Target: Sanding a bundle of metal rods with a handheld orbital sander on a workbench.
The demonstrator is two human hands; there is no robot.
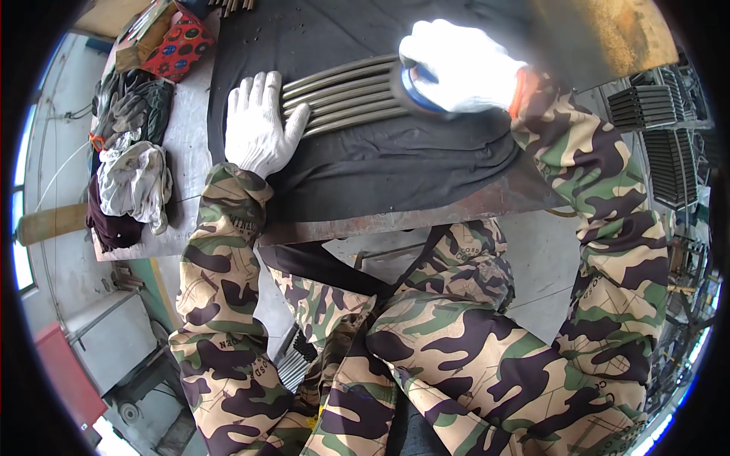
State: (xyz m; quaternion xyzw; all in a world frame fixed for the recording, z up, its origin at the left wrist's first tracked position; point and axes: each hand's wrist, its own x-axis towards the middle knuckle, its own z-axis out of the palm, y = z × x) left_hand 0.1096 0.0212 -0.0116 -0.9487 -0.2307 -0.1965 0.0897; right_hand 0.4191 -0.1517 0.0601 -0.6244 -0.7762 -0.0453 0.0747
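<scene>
Several slim grey metal rods (346, 95) lie side by side on a dark cloth (380, 171) spread over the table. My left hand (262, 125), in a white knit glove, rests flat with fingers spread against the rods' left ends. Over their right ends, my gloved right hand (464, 68) is closed on a round, dark thing with a blue band (420, 91). That thing is smeared by motion and partly covered by the glove, so its kind is unclear. It appears to touch the rods, whose right ends are hidden beneath it and the hand.
Grey and white cloths or gloves (133, 171) are heaped on the table's left side, below a red patterned cloth (179, 49). A brown-stained board (616, 34) lies at the far right. Racks of dark metal bars (669, 159) stand beyond the right edge.
</scene>
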